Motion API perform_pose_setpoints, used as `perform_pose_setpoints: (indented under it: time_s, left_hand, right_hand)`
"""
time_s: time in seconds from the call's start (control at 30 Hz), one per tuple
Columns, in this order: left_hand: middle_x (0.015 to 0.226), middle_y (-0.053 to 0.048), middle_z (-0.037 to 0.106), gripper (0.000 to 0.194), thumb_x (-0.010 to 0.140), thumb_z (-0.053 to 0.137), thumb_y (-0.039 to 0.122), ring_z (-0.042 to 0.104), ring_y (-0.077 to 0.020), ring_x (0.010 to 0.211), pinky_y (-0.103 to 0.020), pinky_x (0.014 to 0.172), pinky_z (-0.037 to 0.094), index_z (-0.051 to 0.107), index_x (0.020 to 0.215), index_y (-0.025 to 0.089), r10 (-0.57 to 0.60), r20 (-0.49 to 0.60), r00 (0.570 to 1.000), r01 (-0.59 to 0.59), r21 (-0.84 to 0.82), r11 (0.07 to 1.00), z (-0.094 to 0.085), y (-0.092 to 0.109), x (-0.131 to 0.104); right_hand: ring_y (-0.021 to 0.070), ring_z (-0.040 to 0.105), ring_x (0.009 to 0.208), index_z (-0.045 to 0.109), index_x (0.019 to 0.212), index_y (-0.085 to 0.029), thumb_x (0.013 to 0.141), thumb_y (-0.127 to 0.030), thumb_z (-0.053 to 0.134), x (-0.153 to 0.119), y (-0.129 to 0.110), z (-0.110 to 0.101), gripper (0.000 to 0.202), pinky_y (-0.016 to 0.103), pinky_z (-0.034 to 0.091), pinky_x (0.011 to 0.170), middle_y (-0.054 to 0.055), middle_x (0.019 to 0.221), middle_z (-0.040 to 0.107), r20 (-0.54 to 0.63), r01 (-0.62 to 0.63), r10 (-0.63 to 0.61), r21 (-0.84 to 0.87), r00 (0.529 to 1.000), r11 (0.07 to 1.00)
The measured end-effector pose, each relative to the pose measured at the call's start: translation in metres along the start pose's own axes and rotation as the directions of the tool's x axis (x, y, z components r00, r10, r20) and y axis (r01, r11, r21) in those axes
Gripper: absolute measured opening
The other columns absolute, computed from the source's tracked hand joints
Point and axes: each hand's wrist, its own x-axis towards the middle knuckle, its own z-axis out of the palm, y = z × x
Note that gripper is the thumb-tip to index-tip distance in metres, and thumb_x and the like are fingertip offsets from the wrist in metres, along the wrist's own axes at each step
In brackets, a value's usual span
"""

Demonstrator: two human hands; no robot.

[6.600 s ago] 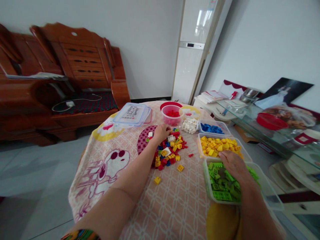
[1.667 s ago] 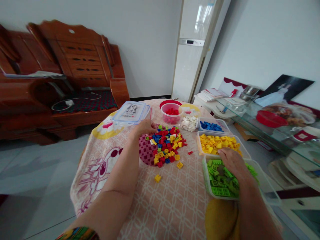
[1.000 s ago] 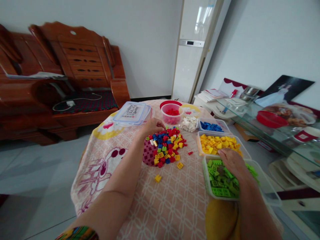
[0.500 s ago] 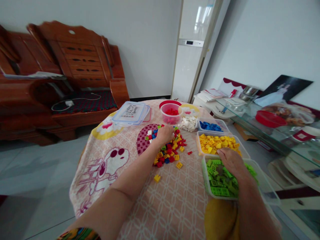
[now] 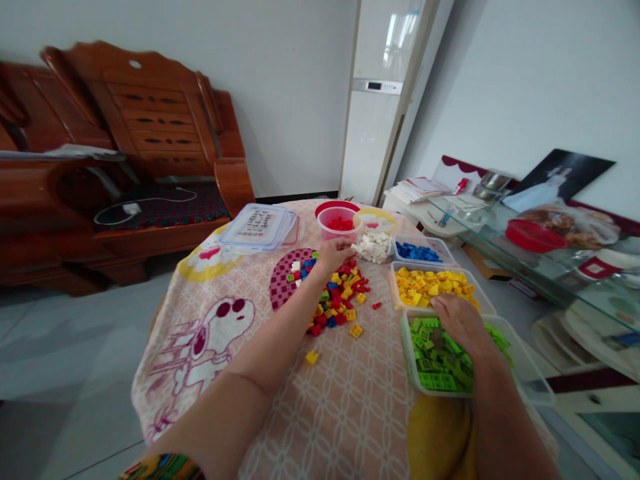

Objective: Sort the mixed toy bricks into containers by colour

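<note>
My left hand (image 5: 333, 257) reaches past the far side of a mixed pile of toy building bricks (image 5: 337, 300). Its fingers are drawn together at the left edge of a heap of white bricks (image 5: 373, 247); what they pinch is too small to make out. Over the rim between a box of yellow bricks (image 5: 425, 287) and a box of green bricks (image 5: 437, 383) is my right hand (image 5: 459, 321). Its fingers are curled downward and closed, and their tips are hidden, so anything in them cannot be seen.
A box of blue bricks (image 5: 417, 252) and a pink tub (image 5: 327, 230) with red bricks stand at the back. Stacked lids (image 5: 255, 227) lie at the back left. Loose yellow bricks lie near the front of the pile. A glass-topped table (image 5: 550, 267) stands at the right.
My left hand has moved from above the mixed pile back and to the right, up to the white bricks. My right hand stays over the boxes. The view has shifted slightly.
</note>
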Motion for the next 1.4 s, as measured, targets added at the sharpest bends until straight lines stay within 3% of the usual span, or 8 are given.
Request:
perform_pose_setpoints:
  time_s: [0.23, 0.33, 0.43, 0.6, 0.8, 0.97, 1.17, 1.4]
  left_hand:
    - [0.122, -0.015, 0.074, 0.05, 0.078, 0.078, 0.016, 0.071, -0.0209, 0.113, -0.035, 0.1, 0.055, 0.067, 0.126, 0.014, 0.037, 0.087, 0.995, -0.016, -0.23, 0.973, 0.006, -0.009, 0.007]
    - [0.11, -0.012, 0.077, 0.041, 0.077, 0.077, 0.016, 0.073, -0.0185, 0.097, -0.032, 0.09, 0.058, 0.07, 0.118, 0.012, 0.043, 0.14, 0.989, -0.025, -0.126, 0.992, -0.009, -0.005, 0.006]
    - [0.082, -0.005, 0.076, 0.023, 0.078, 0.071, 0.016, 0.069, -0.0136, 0.069, -0.026, 0.07, 0.056, 0.074, 0.101, 0.01, 0.018, 0.145, 0.989, -0.041, 0.161, 0.986, -0.027, 0.008, 0.003]
    - [0.055, 0.002, 0.065, 0.014, 0.073, 0.063, 0.011, 0.059, -0.0115, 0.054, -0.021, 0.058, 0.045, 0.076, 0.076, 0.013, 0.02, 0.226, 0.974, -0.179, 0.714, 0.677, -0.05, 0.033, -0.008]
    - [0.058, 0.0, 0.07, 0.018, 0.061, 0.065, 0.008, 0.061, -0.015, 0.059, -0.023, 0.06, 0.043, 0.079, 0.066, 0.018, -0.095, 0.302, 0.948, -0.263, 0.917, 0.3, -0.052, 0.039, -0.017]
    - [0.078, -0.005, 0.08, 0.031, 0.063, 0.063, 0.003, 0.07, -0.0198, 0.073, -0.024, 0.065, 0.048, 0.084, 0.081, 0.018, -0.185, 0.367, 0.912, -0.314, 0.913, 0.262, -0.041, 0.034, -0.019]
    - [0.09, -0.01, 0.081, 0.037, 0.067, 0.06, 0.0, 0.073, -0.0228, 0.083, -0.026, 0.072, 0.05, 0.084, 0.089, 0.017, -0.196, 0.372, 0.907, -0.359, 0.928, 0.102, -0.041, 0.033, -0.021]
    - [0.086, -0.006, 0.08, 0.027, 0.066, 0.069, 0.008, 0.071, -0.0202, 0.077, -0.024, 0.071, 0.05, 0.083, 0.086, 0.019, -0.214, 0.365, 0.906, -0.338, 0.928, 0.154, -0.046, 0.034, -0.02]
  right_hand:
    - [0.0229, 0.068, 0.088, 0.071, 0.085, -0.018, 0.103, -0.025, 0.038, 0.001, 0.001, 0.0, 0.038, 0.032, 0.045, 0.081, 0.013, 0.093, 0.076, 0.012, -0.008, 0.008, -0.005, 1.0, 1.0]
    - [0.0236, 0.068, 0.088, 0.071, 0.084, -0.017, 0.102, -0.025, 0.037, 0.002, 0.003, 0.001, 0.039, 0.032, 0.046, 0.081, 0.013, 0.094, 0.076, 0.018, 0.002, -0.001, -0.014, 1.0, 1.0]
    - [0.0233, 0.068, 0.088, 0.071, 0.084, -0.017, 0.102, -0.025, 0.038, 0.002, 0.005, 0.002, 0.038, 0.032, 0.046, 0.082, 0.013, 0.093, 0.076, 0.0, 0.017, -0.017, -0.008, 1.0, 1.0]
    - [0.0238, 0.068, 0.089, 0.07, 0.085, -0.017, 0.102, -0.025, 0.037, 0.001, 0.005, 0.004, 0.038, 0.033, 0.046, 0.083, 0.013, 0.093, 0.076, -0.019, 0.026, -0.026, -0.007, 0.999, 1.0]
    - [0.0232, 0.068, 0.087, 0.07, 0.085, -0.017, 0.103, -0.025, 0.037, 0.002, 0.004, 0.002, 0.039, 0.033, 0.046, 0.08, 0.013, 0.093, 0.076, 0.014, 0.002, -0.001, -0.03, 1.0, 1.0]
    - [0.0236, 0.068, 0.09, 0.07, 0.087, -0.018, 0.104, -0.026, 0.035, 0.002, 0.005, 0.004, 0.04, 0.033, 0.046, 0.083, 0.013, 0.096, 0.077, -0.001, 0.018, -0.018, -0.044, 1.0, 0.999]
    - [0.0235, 0.068, 0.09, 0.07, 0.087, -0.018, 0.104, -0.026, 0.035, 0.001, 0.005, 0.005, 0.039, 0.033, 0.046, 0.083, 0.013, 0.095, 0.077, -0.015, 0.016, -0.017, -0.032, 1.0, 0.999]
    - [0.0247, 0.068, 0.089, 0.07, 0.086, -0.017, 0.103, -0.026, 0.037, 0.001, 0.006, 0.006, 0.039, 0.034, 0.047, 0.083, 0.014, 0.093, 0.076, -0.014, 0.021, -0.021, -0.005, 1.0, 1.0]
